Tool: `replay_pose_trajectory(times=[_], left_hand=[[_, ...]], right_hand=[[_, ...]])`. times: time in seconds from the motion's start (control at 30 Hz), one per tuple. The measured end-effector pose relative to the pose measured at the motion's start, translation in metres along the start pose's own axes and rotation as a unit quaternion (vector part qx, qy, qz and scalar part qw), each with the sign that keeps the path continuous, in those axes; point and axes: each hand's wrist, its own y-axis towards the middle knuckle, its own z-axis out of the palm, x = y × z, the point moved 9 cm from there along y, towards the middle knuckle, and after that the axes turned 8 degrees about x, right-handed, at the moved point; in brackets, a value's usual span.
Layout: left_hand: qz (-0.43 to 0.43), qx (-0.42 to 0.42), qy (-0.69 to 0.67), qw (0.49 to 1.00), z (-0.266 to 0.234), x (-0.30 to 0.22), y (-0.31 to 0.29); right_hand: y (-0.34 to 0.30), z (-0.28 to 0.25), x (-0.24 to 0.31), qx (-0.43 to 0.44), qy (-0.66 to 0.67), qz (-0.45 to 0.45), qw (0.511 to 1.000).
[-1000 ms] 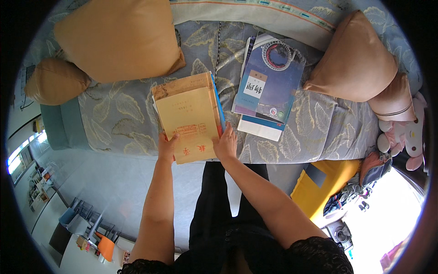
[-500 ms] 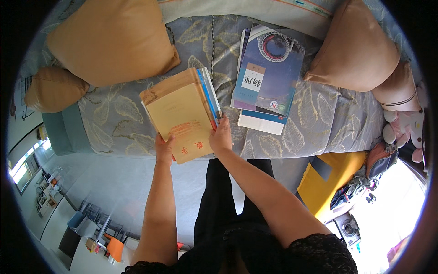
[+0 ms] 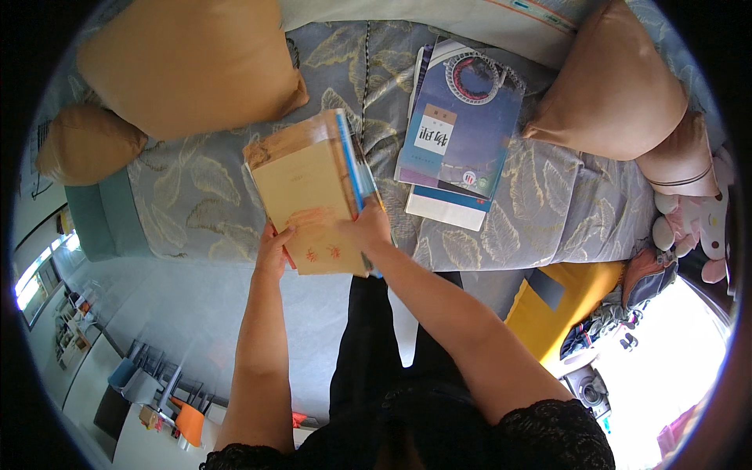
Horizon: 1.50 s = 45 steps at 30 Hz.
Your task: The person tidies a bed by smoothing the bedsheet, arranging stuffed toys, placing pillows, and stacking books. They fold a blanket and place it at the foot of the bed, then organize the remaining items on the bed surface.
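Between my two hands is a stack of books (image 3: pixel 301 184), topped by a tan paper-covered one with red handwriting. My left hand (image 3: pixel 274 247) grips its lower left edge, thumb on the cover. My right hand (image 3: pixel 368 227) holds the lower right side, slightly blurred, its fingers partly hidden. Blue and white books show along the stack's right edge, smeared by motion. To the right, a pile of books (image 3: pixel 462 125) lies on the sofa, a blue textbook with a ring-shaped picture uppermost.
The sofa seat (image 3: pixel 211 196) has a grey leaf-patterned cover. Large tan cushions (image 3: pixel 188 63) stand at the left, others (image 3: pixel 611 86) at the right beside a pink-and-white plush toy (image 3: pixel 693 227). A yellow box-like item (image 3: pixel 560 305) sits below on the right; an orange chair (image 3: pixel 188 423) is lower left.
The held stack has turned slightly more upright, and its right-hand books have shifted and spread a little. My right hand has moved a little left and inward over the cover.
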Motion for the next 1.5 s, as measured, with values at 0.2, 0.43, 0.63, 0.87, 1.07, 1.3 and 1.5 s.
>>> replay_pose_trajectory(times=[0.2, 0.43, 0.63, 0.87, 1.07, 1.3, 1.5], left_hand=[[0.007, 0.037, -0.164, 0.986, -0.004, 0.010, -0.021], [0.073, -0.017, 0.085, 0.994, 0.044, -0.019, -0.011], [0.061, -0.108, 0.105, 0.987, 0.044, -0.017, -0.008], [0.058, -0.118, 0.121, 0.984, 0.028, -0.011, 0.000], [0.078, -0.160, 0.188, 0.966, 0.018, -0.005, 0.003], [0.062, -0.122, 0.189, 0.972, 0.034, -0.017, 0.005], [0.146, -0.394, 0.508, 0.752, -0.009, -0.034, -0.032]], right_hand=[[-0.048, 0.019, 0.029, 0.077, -0.063, -0.138, 0.986], [0.033, -0.021, -0.054, -0.011, -0.035, -0.031, 0.999], [0.004, -0.056, -0.024, -0.143, -0.228, -0.103, 0.958], [0.027, -0.269, -0.081, -0.449, -0.161, 0.008, 0.879], [0.042, -0.292, -0.059, -0.398, -0.239, 0.023, 0.885], [0.026, -0.292, -0.046, -0.400, -0.129, -0.041, 0.906], [-0.080, -0.228, 0.022, -0.202, 0.230, -0.249, 0.919]])
